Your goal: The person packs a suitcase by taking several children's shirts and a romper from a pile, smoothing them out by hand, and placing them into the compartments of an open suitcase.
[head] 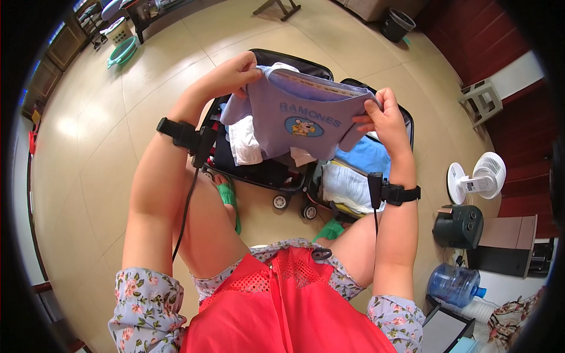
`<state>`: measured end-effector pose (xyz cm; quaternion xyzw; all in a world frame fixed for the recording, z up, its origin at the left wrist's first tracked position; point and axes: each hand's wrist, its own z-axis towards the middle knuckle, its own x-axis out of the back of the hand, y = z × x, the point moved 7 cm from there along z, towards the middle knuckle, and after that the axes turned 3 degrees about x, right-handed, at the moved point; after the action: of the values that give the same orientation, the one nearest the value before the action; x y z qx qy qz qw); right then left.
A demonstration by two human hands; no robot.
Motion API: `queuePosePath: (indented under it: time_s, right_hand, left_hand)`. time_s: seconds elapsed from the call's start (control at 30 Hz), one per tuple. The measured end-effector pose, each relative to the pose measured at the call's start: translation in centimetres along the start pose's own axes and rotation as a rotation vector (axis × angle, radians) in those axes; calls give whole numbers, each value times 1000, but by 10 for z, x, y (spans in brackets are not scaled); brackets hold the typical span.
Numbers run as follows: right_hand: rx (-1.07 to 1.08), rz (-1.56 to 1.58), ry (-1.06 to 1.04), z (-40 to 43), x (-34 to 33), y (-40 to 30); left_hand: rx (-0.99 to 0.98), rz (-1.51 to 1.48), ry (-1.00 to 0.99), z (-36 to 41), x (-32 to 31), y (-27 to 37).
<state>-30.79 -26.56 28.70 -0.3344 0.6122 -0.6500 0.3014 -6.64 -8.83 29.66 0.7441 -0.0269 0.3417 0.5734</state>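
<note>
A purple short-sleeved T-shirt (267, 128) hangs stretched between my hands, its wide neck opening facing up. Lettering and an oval patch with a cartoon animal mark its front. My left hand (240, 74) pinches one shoulder by the collar, while my right hand (385, 115) grips the opposite shoulder. Below and behind the shirt, an open black suitcase (318, 70) lies on the floor, partly hidden by it. White garments (242, 143) and dark clothing (247, 170) fill the left half. On the right are folded blue cloth (364, 153) and white cloth (346, 185).
Suitcase wheels (280, 202) face my feet in green slippers (227, 196). To the right stand a white fan (485, 174), a dark green appliance (458, 226) and a blue water jug (453, 284). Farther off are a black bin (397, 25), a grey stool (481, 102) and green basins (122, 52).
</note>
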Motion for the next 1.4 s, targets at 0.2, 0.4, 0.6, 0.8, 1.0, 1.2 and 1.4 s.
queuePosePath:
  time_s: [0.2,0.4,0.6,0.8,1.0,1.2,1.4]
  right_hand:
    - [143,-481,153,-1,8,-8]
    - [444,-705,253,-6,9,-27]
    - [290,-675,322,-7,16,-30]
    - [162,-491,146,-16,3,-23]
    - [157,-522,-84,-20,-13,-12]
    - [132,-587,-158,-23,-15,13]
    - [-114,-483,-316,-53,-24,18]
  left_hand:
    - [-228,408,93,-4,9,8]
    - [-282,444,199,-15,18,13]
    - [-309,304,332,-39,38,24]
    - [-154,292,231,-67,43,10]
    - [-148,490,248,-89,48,-6]
    - [-67,323,-10,-107,40,-37]
    - [226,168,-200,-131,22,-40]
